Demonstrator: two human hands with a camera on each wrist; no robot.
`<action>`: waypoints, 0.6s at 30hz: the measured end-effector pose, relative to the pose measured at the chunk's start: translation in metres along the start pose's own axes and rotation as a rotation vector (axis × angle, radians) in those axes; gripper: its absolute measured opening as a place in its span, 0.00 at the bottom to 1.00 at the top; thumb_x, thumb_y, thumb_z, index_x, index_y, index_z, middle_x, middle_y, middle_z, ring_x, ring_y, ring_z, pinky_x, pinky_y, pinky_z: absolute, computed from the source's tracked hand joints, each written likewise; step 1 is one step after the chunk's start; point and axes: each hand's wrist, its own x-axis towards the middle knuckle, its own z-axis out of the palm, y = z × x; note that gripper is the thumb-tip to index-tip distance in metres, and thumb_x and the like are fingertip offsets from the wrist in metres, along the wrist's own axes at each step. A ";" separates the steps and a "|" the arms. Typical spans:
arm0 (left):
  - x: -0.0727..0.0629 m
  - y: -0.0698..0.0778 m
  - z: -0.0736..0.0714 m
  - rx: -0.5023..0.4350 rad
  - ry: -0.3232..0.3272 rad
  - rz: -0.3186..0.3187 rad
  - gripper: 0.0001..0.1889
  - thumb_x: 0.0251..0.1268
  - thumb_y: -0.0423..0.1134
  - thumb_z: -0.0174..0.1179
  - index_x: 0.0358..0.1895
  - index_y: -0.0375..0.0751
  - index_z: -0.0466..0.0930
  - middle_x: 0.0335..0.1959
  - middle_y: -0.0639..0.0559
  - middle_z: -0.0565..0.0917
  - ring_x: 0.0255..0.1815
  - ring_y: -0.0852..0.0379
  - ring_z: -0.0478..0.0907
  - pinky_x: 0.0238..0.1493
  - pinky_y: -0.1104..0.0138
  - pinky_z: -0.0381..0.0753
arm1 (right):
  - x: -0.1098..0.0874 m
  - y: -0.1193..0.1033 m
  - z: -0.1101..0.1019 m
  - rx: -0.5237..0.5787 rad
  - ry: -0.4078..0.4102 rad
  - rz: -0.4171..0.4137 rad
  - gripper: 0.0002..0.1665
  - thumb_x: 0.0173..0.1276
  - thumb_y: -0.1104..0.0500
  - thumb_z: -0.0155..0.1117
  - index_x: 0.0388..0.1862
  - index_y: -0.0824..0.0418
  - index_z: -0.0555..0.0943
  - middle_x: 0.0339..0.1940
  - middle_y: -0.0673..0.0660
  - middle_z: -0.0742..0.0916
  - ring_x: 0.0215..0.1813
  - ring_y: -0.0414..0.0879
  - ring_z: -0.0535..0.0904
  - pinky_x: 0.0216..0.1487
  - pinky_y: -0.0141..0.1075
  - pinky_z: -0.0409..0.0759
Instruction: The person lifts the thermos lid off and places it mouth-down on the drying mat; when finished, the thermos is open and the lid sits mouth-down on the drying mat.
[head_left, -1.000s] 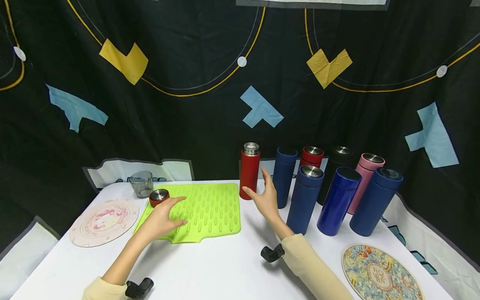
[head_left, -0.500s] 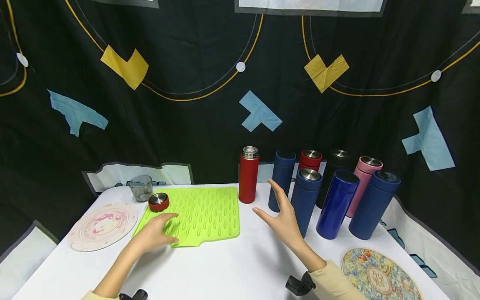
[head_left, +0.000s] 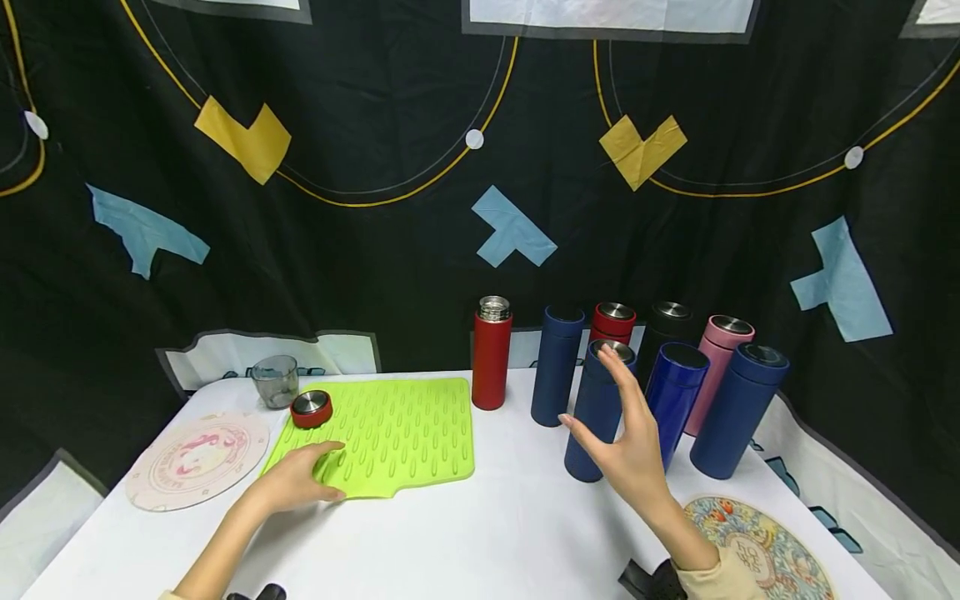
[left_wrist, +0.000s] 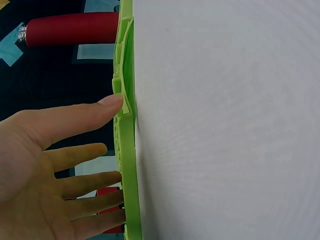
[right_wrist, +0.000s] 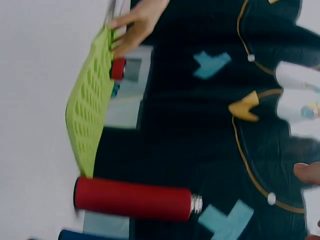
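My left hand [head_left: 296, 482] hovers with spread, relaxed fingers over the near left edge of a lime green ridged mat [head_left: 401, 433]. In the left wrist view its thumb [left_wrist: 85, 120] overlaps the mat's edge; whether it touches is hard to tell. A red flask lid [head_left: 311, 409] with a steel top sits on the mat's left side, beyond that hand. Upright and lidless, a red thermos flask [head_left: 491, 358] stands right of the mat. My right hand [head_left: 637, 454] is held up, thumb and fingers apart, in front of a navy flask [head_left: 596, 400], holding nothing.
Several more flasks crowd the right: navy [head_left: 558, 367], red [head_left: 612, 323], black [head_left: 660, 337], glossy blue [head_left: 675, 396], pink [head_left: 716, 367] and navy [head_left: 738, 412]. A grey glass cup [head_left: 276, 383] and round pink mat [head_left: 198, 458] lie left; a patterned round mat [head_left: 757, 542] lies right.
My right hand has moved right, away from the red thermos flask towards the navy flasks. The left hand has drawn back from beside the lid to the mat's near edge.
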 end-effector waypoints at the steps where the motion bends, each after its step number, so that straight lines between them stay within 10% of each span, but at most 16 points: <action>1: 0.000 0.000 0.000 0.002 -0.002 0.004 0.43 0.38 0.43 0.78 0.60 0.26 0.71 0.57 0.28 0.75 0.59 0.27 0.69 0.59 0.39 0.67 | 0.001 0.003 -0.002 -0.006 0.019 0.004 0.50 0.44 0.78 0.76 0.67 0.75 0.64 0.68 0.71 0.69 0.70 0.64 0.63 0.72 0.42 0.60; 7: 0.000 0.001 -0.002 0.007 -0.009 0.007 0.43 0.38 0.43 0.78 0.60 0.26 0.71 0.57 0.28 0.75 0.59 0.28 0.69 0.59 0.39 0.67 | 0.000 0.024 -0.007 -0.021 0.098 0.088 0.51 0.46 0.78 0.74 0.69 0.76 0.59 0.69 0.74 0.67 0.70 0.66 0.61 0.70 0.28 0.56; 18: -0.002 0.005 -0.002 0.013 -0.023 -0.009 0.42 0.39 0.43 0.78 0.60 0.27 0.72 0.57 0.28 0.75 0.59 0.28 0.69 0.59 0.40 0.68 | -0.030 0.101 0.018 0.099 0.042 0.439 0.60 0.54 0.65 0.76 0.77 0.64 0.47 0.74 0.67 0.62 0.73 0.60 0.58 0.71 0.48 0.57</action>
